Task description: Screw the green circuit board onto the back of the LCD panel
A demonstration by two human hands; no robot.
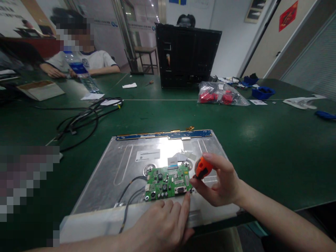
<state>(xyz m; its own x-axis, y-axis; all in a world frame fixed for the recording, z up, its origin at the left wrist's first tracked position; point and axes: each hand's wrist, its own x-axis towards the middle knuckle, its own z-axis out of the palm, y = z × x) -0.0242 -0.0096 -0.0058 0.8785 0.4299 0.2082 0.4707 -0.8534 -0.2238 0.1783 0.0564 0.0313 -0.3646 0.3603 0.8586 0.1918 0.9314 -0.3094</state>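
Between the thumb and fingers of my right hand (223, 178) is a screwdriver (203, 168) with an orange and black handle. It is held over the right edge of a green circuit board (165, 182), its tip pointing down; I cannot tell whether the tip touches. My left hand (162, 220) rests at the near side of the board, index finger stretched to the corner beside a video port (180, 190), the other fingers loosely bent. The board lies on a silver display panel (105, 171), with a flat ribbon cable at its top and dark cables at its left.
Black cables (78, 119) lie coiled at left near a water bottle (82, 71) and an open box (40, 89). A black monitor (187, 56) stands at the back. Beside it is a plastic bag (222, 93) with red items. A person (91, 61) sits across the green table (262, 140).
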